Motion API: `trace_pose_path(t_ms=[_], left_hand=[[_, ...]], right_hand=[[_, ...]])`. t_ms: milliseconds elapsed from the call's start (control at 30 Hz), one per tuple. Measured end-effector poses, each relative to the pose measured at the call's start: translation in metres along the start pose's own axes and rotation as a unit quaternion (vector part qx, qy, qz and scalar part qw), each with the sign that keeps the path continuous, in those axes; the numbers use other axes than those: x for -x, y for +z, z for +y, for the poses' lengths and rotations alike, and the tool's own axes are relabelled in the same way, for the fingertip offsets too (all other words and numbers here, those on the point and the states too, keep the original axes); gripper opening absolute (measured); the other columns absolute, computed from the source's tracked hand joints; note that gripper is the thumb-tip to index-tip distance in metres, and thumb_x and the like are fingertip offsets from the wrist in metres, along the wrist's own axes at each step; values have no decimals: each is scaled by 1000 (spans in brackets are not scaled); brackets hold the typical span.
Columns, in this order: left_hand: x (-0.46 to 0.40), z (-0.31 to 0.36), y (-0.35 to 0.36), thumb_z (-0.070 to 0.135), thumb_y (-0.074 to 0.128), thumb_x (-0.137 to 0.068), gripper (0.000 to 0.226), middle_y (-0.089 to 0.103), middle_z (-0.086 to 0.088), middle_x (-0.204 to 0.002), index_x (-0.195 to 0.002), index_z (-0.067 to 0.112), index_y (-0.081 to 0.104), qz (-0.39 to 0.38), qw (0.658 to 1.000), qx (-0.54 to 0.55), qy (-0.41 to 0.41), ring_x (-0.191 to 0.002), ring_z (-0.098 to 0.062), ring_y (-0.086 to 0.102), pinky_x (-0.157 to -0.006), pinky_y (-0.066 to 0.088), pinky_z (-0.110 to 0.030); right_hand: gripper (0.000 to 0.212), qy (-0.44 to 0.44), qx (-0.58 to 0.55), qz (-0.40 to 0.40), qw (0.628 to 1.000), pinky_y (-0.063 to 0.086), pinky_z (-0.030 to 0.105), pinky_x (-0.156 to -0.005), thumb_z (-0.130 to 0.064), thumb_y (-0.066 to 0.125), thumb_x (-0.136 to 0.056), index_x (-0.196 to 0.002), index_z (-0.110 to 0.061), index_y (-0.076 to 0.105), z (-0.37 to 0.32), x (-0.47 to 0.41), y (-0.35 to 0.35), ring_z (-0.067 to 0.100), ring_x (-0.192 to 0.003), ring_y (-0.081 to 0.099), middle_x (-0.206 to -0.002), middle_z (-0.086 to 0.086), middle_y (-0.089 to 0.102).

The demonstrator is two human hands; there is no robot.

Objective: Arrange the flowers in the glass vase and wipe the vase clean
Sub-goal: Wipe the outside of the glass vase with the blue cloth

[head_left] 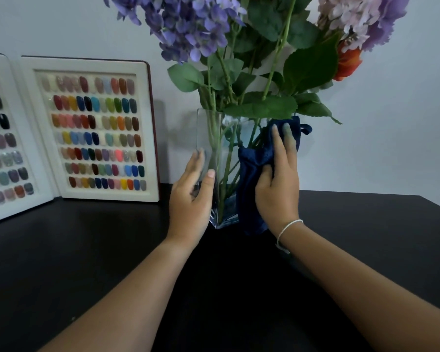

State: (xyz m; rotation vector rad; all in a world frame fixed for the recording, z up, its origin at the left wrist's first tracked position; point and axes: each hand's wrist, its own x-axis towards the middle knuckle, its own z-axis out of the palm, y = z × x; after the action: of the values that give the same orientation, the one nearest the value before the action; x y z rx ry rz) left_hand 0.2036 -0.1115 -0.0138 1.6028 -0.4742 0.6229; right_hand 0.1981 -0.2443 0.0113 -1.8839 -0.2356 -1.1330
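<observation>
Nearest us lies the bare black tabletop (366,250), our two forearms reaching over it to the tall square clear glass vase (208,138), which stands upright at its middle. Our left hand (192,196) lies flat and open against the vase's left face, steadying it and gripping nothing. Our right hand (280,184) presses a dark blue cloth (252,199) onto the vase's right face, fingers spread over the fabric — the wiping hand, already on the glass. The vase's long axis runs straight up, so we judge the strokes should follow it. Above the vase spread the purple, pink and orange flowers (188,29), leaves overhanging the rim. Left of the vase, against the wall, stands an open white nail-colour sample book (92,128) — well apart.
</observation>
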Motion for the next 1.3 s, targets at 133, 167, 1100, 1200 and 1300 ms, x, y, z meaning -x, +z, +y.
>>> trace_pose_path(t_ms=[133,167,1100,1200,1300], left_hand=[[-1,0,-1,23,46,-92,43,31,20,-136,-133,29,35,2,1000,18,1,-124,16,24,-97,20,2],[-1,0,-1,21,46,-93,42,32,19,-137,-131,31,35,1,1000,28,0,-125,15,25,-96,22,2],[-3,4,-5,21,47,-92,42,28,26,-137,-115,53,35,-37,998,51,-22,-120,24,23,-103,20,-5],[-2,6,-6,20,47,-92,43,29,16,-146,-121,48,34,-37,997,58,-22,-131,10,22,-112,21,-22],[-1,8,-6,20,47,-92,44,28,13,-148,-129,39,33,-37,997,62,-29,-134,4,22,-115,22,-33]], right_hand=[[77,-67,29,-41,996,11,53,-115,12,34,-77,-135,-36,16,-10,9,5,23,-143,1,-143,-19,6],[78,-80,36,-55,995,7,53,-115,11,34,-76,-134,-37,15,-11,12,6,23,-143,0,-143,-21,4],[56,-17,34,-1,999,12,20,-105,-30,58,-85,-135,-26,36,-10,-8,-5,6,-120,17,-149,-2,26],[59,22,11,32,999,14,21,-106,-38,60,-82,-134,-24,39,-20,-8,2,8,-126,21,-149,-4,27],[60,57,-13,67,996,19,34,-112,-42,60,-81,-134,-25,39,-30,-9,10,14,-131,23,-148,-7,29]])
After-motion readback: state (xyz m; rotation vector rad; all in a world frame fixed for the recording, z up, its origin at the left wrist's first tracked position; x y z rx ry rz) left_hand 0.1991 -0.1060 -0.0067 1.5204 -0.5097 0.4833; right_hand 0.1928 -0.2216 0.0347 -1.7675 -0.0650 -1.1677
